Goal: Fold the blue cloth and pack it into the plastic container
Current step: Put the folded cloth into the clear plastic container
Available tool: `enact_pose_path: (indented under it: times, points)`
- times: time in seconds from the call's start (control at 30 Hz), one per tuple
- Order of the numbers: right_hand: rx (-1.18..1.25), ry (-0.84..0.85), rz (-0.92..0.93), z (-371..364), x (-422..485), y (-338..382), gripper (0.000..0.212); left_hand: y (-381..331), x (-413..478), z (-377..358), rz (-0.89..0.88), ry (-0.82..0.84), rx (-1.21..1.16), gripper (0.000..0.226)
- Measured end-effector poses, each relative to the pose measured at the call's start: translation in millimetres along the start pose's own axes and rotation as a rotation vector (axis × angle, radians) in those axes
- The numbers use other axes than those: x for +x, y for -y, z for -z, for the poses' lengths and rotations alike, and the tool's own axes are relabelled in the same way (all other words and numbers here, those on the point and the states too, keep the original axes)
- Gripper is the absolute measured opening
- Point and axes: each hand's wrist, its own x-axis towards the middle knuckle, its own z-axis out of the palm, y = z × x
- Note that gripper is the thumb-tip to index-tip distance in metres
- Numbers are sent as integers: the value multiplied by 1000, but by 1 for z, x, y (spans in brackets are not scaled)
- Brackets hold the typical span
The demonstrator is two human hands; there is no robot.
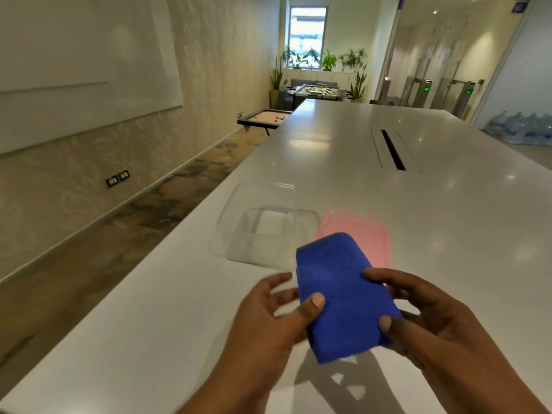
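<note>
The blue cloth [343, 297] is folded into a thick narrow rectangle and held above the white table. My left hand [268, 318] grips its near left edge with the thumb on top. On the right side, my right hand [430, 318] pinches the cloth between thumb and fingers. Just beyond the cloth, to the left, the clear plastic container [268, 234] stands open on the table, with nothing visible inside.
A pink cloth [364, 234] lies flat right of the container, partly behind the blue cloth. The long white table [388, 186] has a cable slot [391, 149] farther back. The table's left edge drops to the floor. Game tables and plants stand far off.
</note>
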Motion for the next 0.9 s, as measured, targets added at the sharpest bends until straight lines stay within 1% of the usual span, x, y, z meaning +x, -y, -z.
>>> enact_pose_path:
  times: [0.07,0.13,0.23,0.3,0.4,0.5,0.6,0.73,0.8,0.83,0.9]
  points:
    - [70,5,19,-18,20,6,38,-26,14,14,-129,-51,130,65]
    - [95,9,21,-33,46,11,31,-53,33,28,-233,-57,295,54]
    - [40,-8,-14,-50,91,18,28,-85,72,39,-280,-51,486,50]
    - [7,-4,-85,-58,124,22,26,-100,103,43,-237,-56,515,50]
    - [-12,8,-276,-66,166,24,20,-112,145,47,-106,-50,538,48]
    - [39,14,-438,-71,194,21,25,-110,176,49,-45,-62,669,50]
    - [86,15,-506,-76,209,19,24,-108,195,48,-15,-74,773,48]
    - [111,41,-510,-81,223,16,27,-108,208,47,-47,-80,859,48]
    - [37,63,-492,-83,224,15,27,-108,211,47,-63,-72,957,52]
    - [-74,61,-456,-83,224,13,25,-108,211,48,-75,-77,1033,54]
    - [-386,7,-286,-80,224,10,21,-108,212,52,-149,-118,1213,58]
